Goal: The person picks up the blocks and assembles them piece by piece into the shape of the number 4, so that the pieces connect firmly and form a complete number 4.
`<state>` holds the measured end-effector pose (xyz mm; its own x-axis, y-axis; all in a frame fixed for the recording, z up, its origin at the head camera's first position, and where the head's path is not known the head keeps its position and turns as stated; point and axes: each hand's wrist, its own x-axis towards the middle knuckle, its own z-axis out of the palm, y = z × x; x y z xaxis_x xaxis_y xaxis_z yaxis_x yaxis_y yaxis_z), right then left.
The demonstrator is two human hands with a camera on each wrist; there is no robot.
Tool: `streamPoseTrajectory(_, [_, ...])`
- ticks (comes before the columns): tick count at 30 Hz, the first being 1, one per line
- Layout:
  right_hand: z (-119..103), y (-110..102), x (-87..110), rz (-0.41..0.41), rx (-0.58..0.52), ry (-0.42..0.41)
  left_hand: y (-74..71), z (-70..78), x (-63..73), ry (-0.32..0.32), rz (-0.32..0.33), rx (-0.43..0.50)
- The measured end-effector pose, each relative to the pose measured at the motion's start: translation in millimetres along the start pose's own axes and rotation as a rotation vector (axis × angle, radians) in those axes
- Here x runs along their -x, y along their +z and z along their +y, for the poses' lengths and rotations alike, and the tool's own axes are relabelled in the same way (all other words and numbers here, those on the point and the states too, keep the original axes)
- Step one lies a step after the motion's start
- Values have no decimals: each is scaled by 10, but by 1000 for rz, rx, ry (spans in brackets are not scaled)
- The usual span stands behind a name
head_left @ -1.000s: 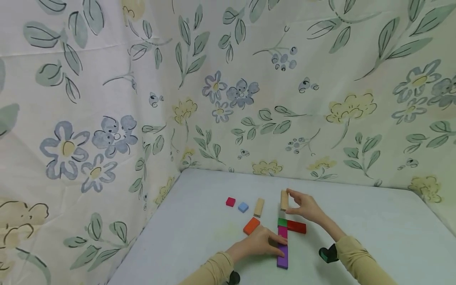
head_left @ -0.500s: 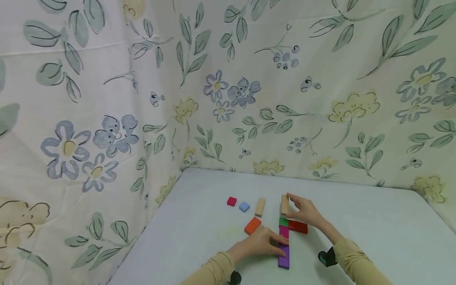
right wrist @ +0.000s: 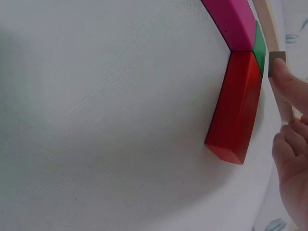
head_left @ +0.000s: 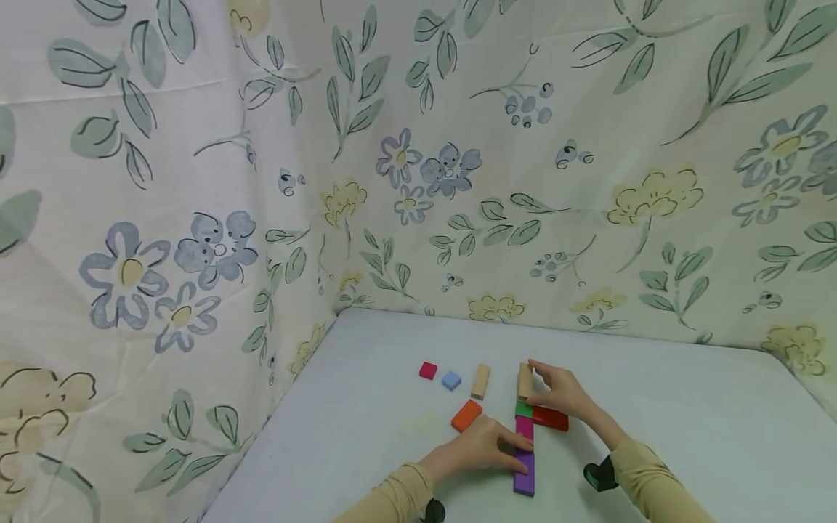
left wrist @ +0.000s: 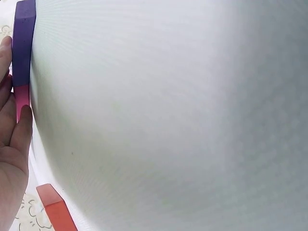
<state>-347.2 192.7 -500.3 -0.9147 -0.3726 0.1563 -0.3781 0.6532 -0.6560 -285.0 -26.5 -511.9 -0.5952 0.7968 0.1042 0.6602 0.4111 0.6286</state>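
A purple block, a magenta block and a green block lie end to end on the white table. A red block lies crosswise beside the green one. My left hand holds the row near the purple-magenta joint, its thumb on the purple block and fingertips over the magenta. Between thumb and fingers, my right hand pinches a plain wooden block by its two ends. That block's near end is right at the green block, in line with the row; the right wrist view shows the thumb on this end.
Left of the row lie an orange block, a second wooden block, a blue cube and a red cube. Floral cloth rises behind the table and along its left side.
My right hand has brought the wooden block down and nearer, closing the gap to the green block. My left hand keeps its place on the row.
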Motion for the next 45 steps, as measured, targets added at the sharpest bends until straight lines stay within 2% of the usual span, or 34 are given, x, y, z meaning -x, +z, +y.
streamPoseTrajectory(6, [38,18,-6,-1,8,12,3,-11,-2,-13,-12,14])
streamPoseTrajectory(16, [60,34,-16,-15,17,53,33,-41,-10,5,3,-11])
streamPoseTrajectory(37, [90,47,-33,-56,50,58,18,0,-4,-9,4,-12])
streamPoseTrajectory(45, [91,46,-37,-70,54,64,27,-27,-13,-19,-3,-4])
